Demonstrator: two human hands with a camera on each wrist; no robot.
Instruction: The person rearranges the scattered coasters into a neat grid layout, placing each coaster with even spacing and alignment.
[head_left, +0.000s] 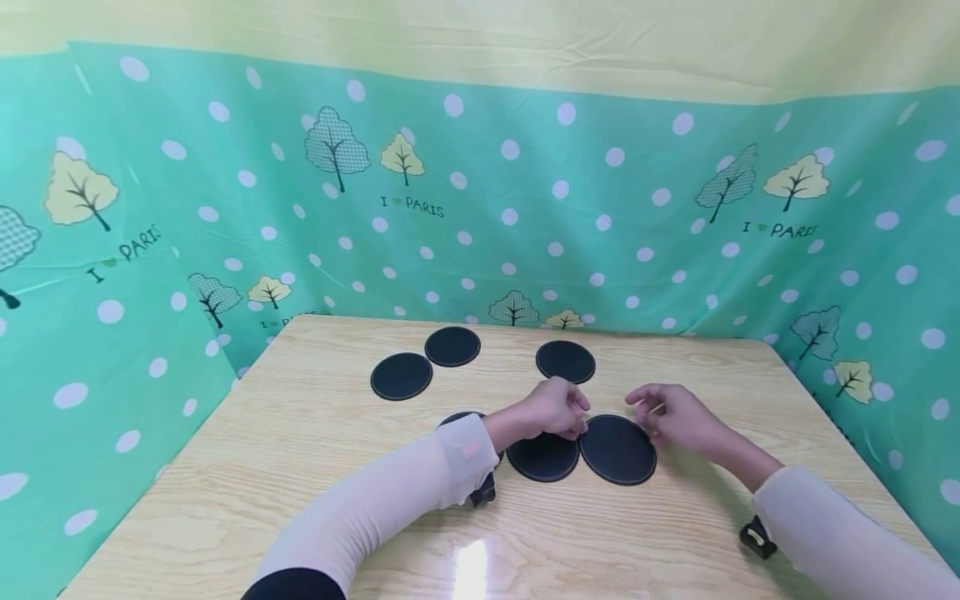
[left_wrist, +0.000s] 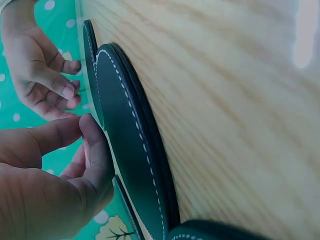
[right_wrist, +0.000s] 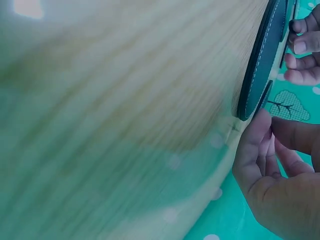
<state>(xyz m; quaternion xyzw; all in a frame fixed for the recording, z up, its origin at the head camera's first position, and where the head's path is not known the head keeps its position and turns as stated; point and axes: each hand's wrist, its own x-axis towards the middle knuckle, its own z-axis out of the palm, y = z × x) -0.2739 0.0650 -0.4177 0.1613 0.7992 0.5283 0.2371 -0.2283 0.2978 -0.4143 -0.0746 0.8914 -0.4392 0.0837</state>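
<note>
Green cloth backs the table bearing black discs.

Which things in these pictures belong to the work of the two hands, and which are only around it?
Part of the work:
- left hand, over the near discs
- right hand, beside the rightmost near disc
- far discs, probably, as they look alike

Only around it:
- table
- green cloth behind
</note>
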